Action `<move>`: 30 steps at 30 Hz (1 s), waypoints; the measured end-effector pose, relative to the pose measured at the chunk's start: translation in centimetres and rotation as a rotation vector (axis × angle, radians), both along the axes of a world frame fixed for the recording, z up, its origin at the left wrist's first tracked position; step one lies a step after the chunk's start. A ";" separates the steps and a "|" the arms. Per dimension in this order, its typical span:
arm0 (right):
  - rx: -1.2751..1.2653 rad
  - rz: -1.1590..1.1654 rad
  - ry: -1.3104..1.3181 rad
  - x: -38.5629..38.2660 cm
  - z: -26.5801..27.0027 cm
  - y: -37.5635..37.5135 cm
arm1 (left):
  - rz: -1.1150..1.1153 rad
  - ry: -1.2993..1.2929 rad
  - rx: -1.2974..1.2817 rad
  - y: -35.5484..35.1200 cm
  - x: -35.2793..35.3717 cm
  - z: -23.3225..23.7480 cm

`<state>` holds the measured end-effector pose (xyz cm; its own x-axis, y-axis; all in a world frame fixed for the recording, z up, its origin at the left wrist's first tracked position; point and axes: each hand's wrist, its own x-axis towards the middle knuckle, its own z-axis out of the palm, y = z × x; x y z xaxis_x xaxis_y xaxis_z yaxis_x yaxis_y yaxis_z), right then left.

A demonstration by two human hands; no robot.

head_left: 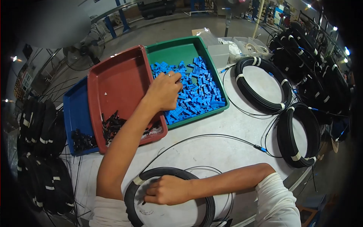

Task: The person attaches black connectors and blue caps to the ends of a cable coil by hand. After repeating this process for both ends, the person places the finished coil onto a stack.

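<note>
My left hand (165,92) reaches over the green tray (172,49), its fingers curled down among many small blue plastic connector parts (200,89). Whatever those fingers grip is hidden beneath the hand. Inside a coil of black cable (133,195) on the table, my right hand (169,190) is closed, palm down. A small dark tip shows by its fingers, too little to name. From this coil a cable loops to the right and ends in a black and blue connector (261,148).
Left of the green tray are a red tray (121,81) and a blue tray (77,109), with small black parts. Two taped cable coils (245,98) (289,151) lie at the right. Stacked coils (41,132) stand at the left, more at the far right. Clear plastic bins (242,47) sit behind.
</note>
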<state>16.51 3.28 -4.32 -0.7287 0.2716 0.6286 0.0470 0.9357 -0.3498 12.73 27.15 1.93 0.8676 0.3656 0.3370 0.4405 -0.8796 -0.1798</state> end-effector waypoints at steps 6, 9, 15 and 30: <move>-0.008 -0.016 -0.159 0.1 -0.5 0.0 | 0.174 0.079 -0.048 0.3 0.7 -0.6; 0.055 -0.021 -0.223 -0.2 -1.1 0.3 | 0.217 0.023 -0.141 0.8 0.7 -0.5; 0.026 -0.124 -0.250 0.3 0.2 -0.5 | 0.062 -0.399 -0.213 -0.8 1.4 0.5; -0.389 -0.358 0.098 2.4 5.6 -0.8 | 0.033 -1.277 -1.076 -18.1 -17.6 1.2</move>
<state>18.92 2.45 1.30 -0.4907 0.7189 0.4923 0.2888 0.6673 -0.6866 -4.89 9.00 3.09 0.2395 0.8958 0.3744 -0.1625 -0.3432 0.9251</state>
